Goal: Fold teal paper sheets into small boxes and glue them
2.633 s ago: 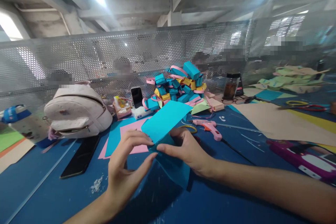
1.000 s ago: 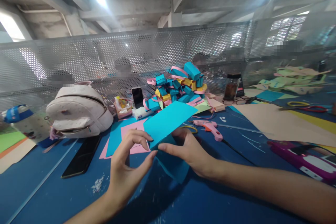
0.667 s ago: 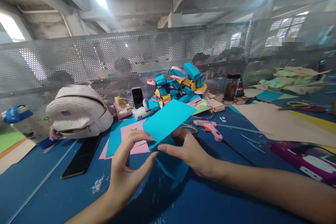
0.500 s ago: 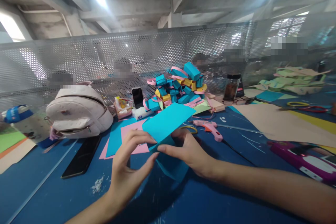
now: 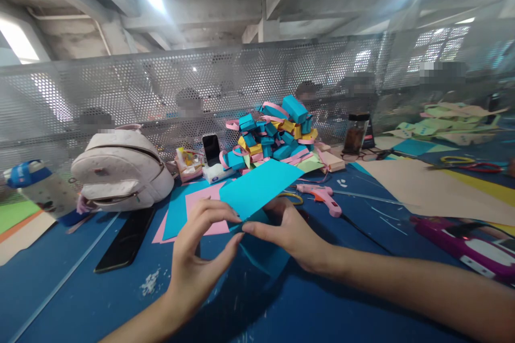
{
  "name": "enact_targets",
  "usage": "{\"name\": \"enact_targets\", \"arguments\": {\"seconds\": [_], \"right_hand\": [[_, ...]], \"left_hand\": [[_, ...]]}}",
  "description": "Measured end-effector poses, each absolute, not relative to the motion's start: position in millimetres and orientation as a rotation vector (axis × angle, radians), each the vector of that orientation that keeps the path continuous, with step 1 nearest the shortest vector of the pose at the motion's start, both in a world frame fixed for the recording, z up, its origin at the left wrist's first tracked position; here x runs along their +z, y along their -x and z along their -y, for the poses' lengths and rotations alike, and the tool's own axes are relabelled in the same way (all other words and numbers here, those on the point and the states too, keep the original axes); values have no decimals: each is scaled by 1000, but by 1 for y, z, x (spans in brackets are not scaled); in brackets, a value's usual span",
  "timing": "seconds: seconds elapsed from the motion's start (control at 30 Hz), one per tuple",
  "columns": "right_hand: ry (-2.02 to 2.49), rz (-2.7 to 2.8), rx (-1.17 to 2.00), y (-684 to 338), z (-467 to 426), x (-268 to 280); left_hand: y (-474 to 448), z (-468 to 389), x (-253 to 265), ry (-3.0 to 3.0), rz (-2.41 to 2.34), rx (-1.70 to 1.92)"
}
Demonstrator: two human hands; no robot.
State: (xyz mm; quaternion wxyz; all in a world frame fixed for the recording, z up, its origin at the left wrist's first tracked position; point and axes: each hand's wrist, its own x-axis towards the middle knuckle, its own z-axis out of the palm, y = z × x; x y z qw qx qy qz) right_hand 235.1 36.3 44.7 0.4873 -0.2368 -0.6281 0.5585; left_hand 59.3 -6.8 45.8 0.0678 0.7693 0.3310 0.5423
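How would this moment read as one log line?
left hand: touching blue paper edge; right hand: holding blue paper; beyond: pink glue gun, heaped paper pieces

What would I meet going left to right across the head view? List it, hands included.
Bottle → pale backpack → left hand → right hand (both hands at the blue paper) → dark-lidded jar → purple device.
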Motion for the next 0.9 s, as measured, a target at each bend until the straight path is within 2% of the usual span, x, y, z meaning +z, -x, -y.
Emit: {"name": "enact_targets", "arguments": {"seconds": [0.13, 0.37, 0.9], "right_hand": [[659, 1513, 1338, -236, -38, 41], [517, 1551, 1472, -237, -41, 41], [569, 1602, 1401, -239, -39, 44]], "left_hand": [[-59, 6, 45, -2336, -1021, 1638], [-58, 5, 48, -2478, -1086, 1560], [-54, 4, 50, -2712, -1151, 1513]]}}
